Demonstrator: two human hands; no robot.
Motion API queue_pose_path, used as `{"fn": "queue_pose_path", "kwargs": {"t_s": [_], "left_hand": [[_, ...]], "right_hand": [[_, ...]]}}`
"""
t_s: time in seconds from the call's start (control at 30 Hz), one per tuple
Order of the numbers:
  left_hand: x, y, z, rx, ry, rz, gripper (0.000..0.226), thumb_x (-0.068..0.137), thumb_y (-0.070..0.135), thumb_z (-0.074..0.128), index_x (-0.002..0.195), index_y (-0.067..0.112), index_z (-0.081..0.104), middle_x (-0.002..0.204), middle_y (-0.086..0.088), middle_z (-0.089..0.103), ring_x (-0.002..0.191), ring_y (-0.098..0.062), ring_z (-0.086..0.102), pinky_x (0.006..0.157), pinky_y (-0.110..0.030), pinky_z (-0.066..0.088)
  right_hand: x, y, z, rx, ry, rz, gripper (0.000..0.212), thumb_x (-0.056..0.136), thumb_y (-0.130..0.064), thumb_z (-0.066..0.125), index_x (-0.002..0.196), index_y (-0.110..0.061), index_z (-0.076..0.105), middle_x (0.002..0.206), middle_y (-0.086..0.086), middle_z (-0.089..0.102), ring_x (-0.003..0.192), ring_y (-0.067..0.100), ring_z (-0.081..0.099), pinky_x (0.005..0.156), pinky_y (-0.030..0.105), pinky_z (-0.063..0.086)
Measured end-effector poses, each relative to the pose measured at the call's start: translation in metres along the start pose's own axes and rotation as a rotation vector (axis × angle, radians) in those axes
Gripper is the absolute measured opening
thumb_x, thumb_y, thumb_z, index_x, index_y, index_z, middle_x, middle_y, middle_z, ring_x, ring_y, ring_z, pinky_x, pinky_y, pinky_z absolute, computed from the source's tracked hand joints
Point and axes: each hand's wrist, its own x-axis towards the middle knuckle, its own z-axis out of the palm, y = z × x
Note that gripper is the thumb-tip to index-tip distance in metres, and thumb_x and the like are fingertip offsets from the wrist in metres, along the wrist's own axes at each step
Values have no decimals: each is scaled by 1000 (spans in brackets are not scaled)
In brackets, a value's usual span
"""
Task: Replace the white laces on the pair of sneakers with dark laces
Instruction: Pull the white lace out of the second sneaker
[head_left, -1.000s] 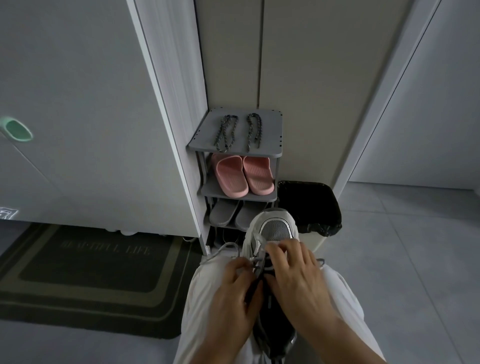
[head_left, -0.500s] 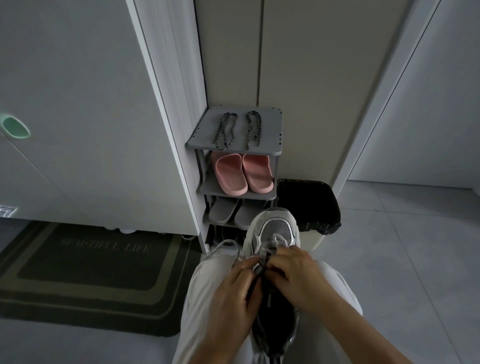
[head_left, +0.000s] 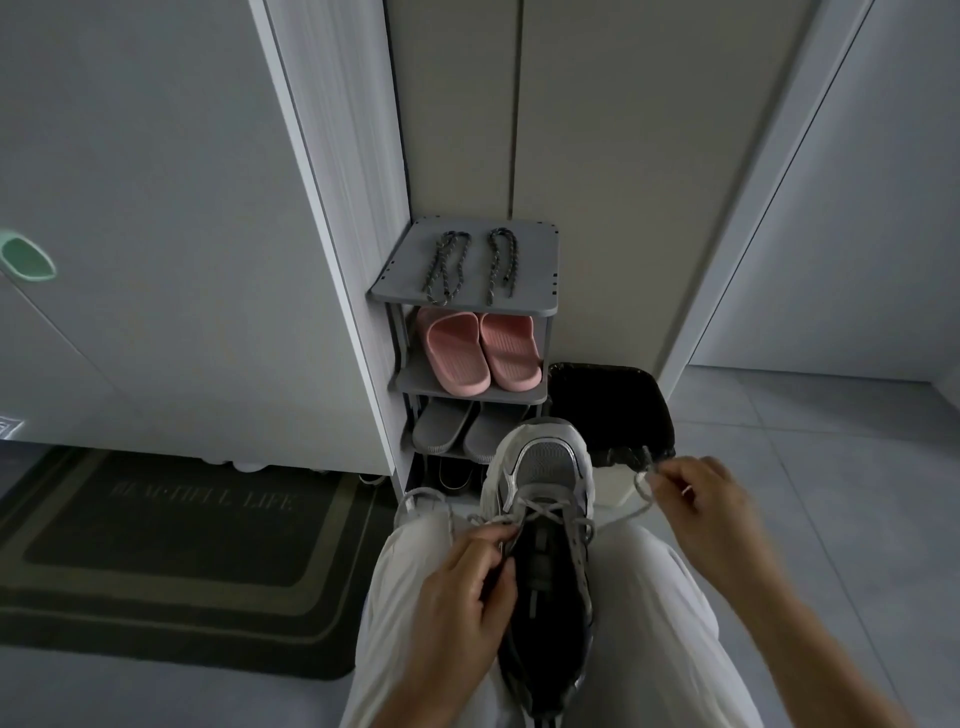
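Just beside the sneaker (head_left: 545, 462), held in the left hand (head_left: 457, 587)'s grip, its lace (head_left: 621, 517) is pinched by the right hand (head_left: 711, 509).

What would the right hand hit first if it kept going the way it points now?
Likely the black-lined bin, just beyond the right hand, which pinches the white lace. Depth is unclear: the bin may sit lower, so the hand might pass above it.

Person, head-camera view. Trousers (head_left: 657, 613): loose, pale off-white fabric, softly creased along both thighs, gathered in folds at the left knee. Left hand (head_left: 457, 592), right hand (head_left: 701, 501): bare. Forearms (head_left: 779, 629): bare to the frame edge.
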Motion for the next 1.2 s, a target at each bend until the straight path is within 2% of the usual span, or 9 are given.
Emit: {"fn": "queue_pose_path", "kwargs": {"t_s": [0.07,0.2,0.47,0.57,0.7,0.8,0.9,1.07,1.2], "left_hand": [[-2,1,-1,26,-3,24,10,86,24,51,82,17,56,114,19,58,92,6,59,70,-14,51],[-11,10,-2,5,3,68,13,84,21,53,75,12,53,116,18,56,70,9,60,58,-3,42],[-2,11,4,136,-26,84,18,79,31,54,95,28,48,112,19,44,98,5,49,78,-9,45],[24,23,12,452,-115,216,32,75,32,61,106,28,52,108,9,45,99,-4,40,82,-11,39],[59,23,21,616,-143,252,24,58,12,82,70,18,61,75,5,53,77,-10,37,70,-21,33],[65,19,18,567,-191,308,21,64,11,78,61,14,57,68,4,52,72,-9,37,67,-23,34],[65,8,-5,317,-305,271,16,81,28,57,73,15,61,76,9,51,79,-4,41,73,-11,34],[64,6,-24,381,-444,238,30,81,42,45,86,16,58,88,7,48,87,-5,37,75,-16,30],[67,23,-4,472,-509,275,28,88,39,52,92,12,56,90,7,40,90,-3,30,78,-16,21]], "right_hand": [[0,2,-1,-180,-20,46,27,90,-22,57,115,-11,57,109,12,52,83,29,60,73,34,45],[-28,-34,17,-14,-196,-75,27,78,-38,67,89,-27,44,87,-11,46,70,13,50,62,24,41],[-45,-42,23,18,-289,66,35,79,-16,63,97,-19,33,104,-1,39,68,-1,39,61,0,34],[-45,-44,20,65,-300,70,36,79,-10,62,98,-20,33,104,-2,37,66,-6,39,59,0,35],[-38,-39,20,136,-320,98,38,77,-6,63,100,-22,38,108,3,48,66,-1,50,57,4,39],[-34,-32,21,196,-330,150,37,75,-7,64,97,-26,41,103,1,51,72,7,57,62,13,47],[-30,-26,18,256,-332,223,38,72,-4,66,86,-30,42,102,-2,47,79,16,58,77,40,52],[-30,-28,26,174,-363,173,25,72,-13,67,86,-23,49,96,-5,49,77,9,57,59,11,43],[-32,-30,26,160,-368,139,30,68,-20,67,89,-30,48,97,-8,51,77,11,59,65,19,49]]}}
